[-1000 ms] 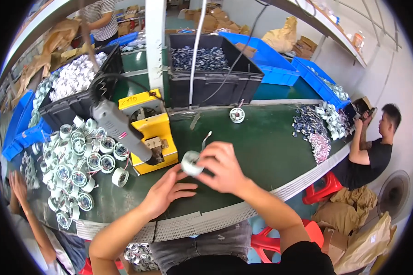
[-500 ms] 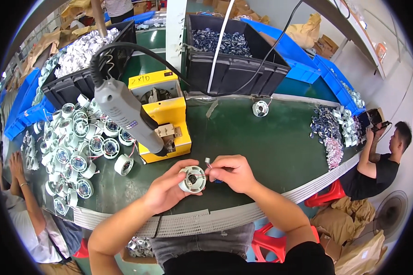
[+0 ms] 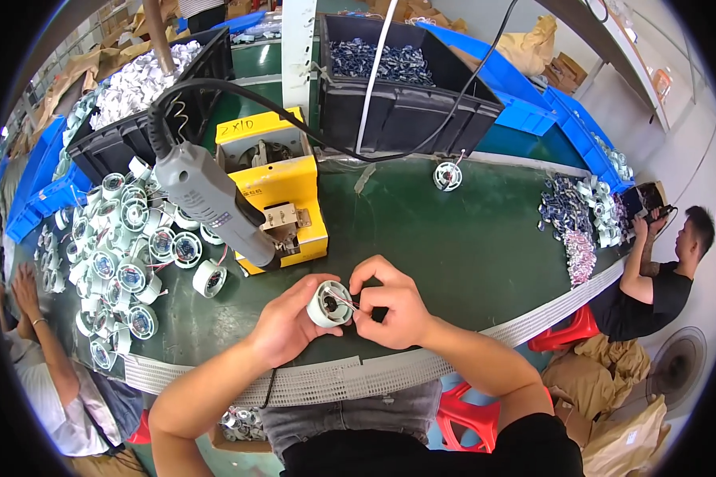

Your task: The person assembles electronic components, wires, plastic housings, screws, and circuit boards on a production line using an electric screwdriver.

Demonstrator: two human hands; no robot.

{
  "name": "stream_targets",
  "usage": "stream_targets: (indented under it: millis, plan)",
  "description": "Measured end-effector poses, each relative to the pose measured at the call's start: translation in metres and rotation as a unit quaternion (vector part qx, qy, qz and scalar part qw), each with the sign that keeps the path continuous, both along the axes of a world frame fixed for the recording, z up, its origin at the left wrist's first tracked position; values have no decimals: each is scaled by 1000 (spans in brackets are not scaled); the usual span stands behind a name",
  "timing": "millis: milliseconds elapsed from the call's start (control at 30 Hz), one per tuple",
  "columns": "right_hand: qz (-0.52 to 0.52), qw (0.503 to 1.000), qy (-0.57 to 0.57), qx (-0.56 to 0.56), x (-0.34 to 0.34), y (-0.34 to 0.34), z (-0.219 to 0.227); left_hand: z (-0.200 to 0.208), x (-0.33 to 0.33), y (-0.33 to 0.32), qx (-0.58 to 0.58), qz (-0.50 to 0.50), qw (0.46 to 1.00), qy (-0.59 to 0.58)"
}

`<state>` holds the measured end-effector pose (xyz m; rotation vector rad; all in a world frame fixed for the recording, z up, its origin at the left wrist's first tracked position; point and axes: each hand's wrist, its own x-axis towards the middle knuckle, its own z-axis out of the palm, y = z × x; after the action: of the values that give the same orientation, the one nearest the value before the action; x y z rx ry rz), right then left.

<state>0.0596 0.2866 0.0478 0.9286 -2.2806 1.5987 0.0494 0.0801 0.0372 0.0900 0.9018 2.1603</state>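
Note:
My left hand (image 3: 288, 319) is closed around a pale, round plastic housing (image 3: 318, 312), its open side tilted up toward the right. Inside the housing is a dark centre with thin wires (image 3: 342, 299) running out over the rim. My right hand (image 3: 395, 308) pinches these wires at the right edge of the opening, thumb and index finger close to the rim. Its fingers hide the wire ends. Both hands are above the green tabletop (image 3: 445, 246), just in front of a yellow machine (image 3: 286, 191).
A grey handheld tool (image 3: 211, 199) leans beside the machine. Similar housings (image 3: 119, 262) are heaped at left, and one lone housing (image 3: 447, 176) lies farther back. Black bins (image 3: 406, 119) stand behind. Small parts (image 3: 569, 215) are piled at right near a co-worker (image 3: 652, 286).
My right hand has moved in to the housing's opening; before, it held the wires and a small pale end piece out to the right. The housing has tilted and shifted slightly left.

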Motion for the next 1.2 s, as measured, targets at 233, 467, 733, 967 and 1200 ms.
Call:
stream_targets:
  millis: [233, 467, 733, 967, 1200]
  plan:
    - [22, 996, 82, 19, 4, -4, 7, -3, -4, -2, 11, -48, 998, -29]
    - [-62, 994, 86, 7, 10, -14, -4, -2, 2, 3, -22, -16, 999, -19]
    - [-95, 990, 103, -9, 12, -22, -10, 0, 2, 5, 13, -34, 999, -28]
    - [-84, 994, -2, -62, 3, -1, -1, 6, 6, 2, 54, 92, 994, -12]
    - [-15, 900, -353, -256, -1, 1, 6, -3, 8, 2, 88, 197, 976, 24]
